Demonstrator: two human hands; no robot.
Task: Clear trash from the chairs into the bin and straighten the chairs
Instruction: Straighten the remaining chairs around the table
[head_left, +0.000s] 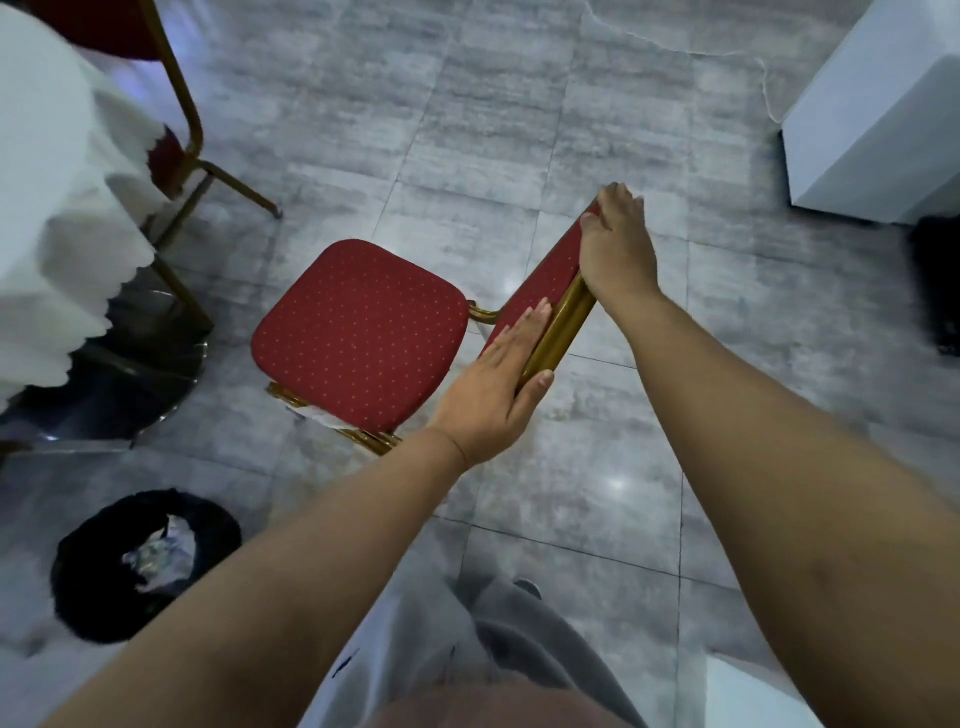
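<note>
A red padded chair with a gold metal frame stands in the middle of the floor, its seat (358, 332) bare. My left hand (493, 384) holds the lower side of the backrest (540, 291), fingers flat on the red padding and thumb round the gold tube. My right hand (615, 239) grips the top end of the backrest with fingers curled over its edge. A black-lined bin (104, 613) at the lower left holds crumpled paper trash (161, 553). A white scrap (319, 414) shows at the seat's near edge by the frame.
A second red chair (171, 150) stands at the upper left, partly behind a white tablecloth (57, 218) over a table with a shiny metal base (119, 395). A white box (878, 114) and a dark object (937, 280) sit at the right. Grey tiled floor lies around.
</note>
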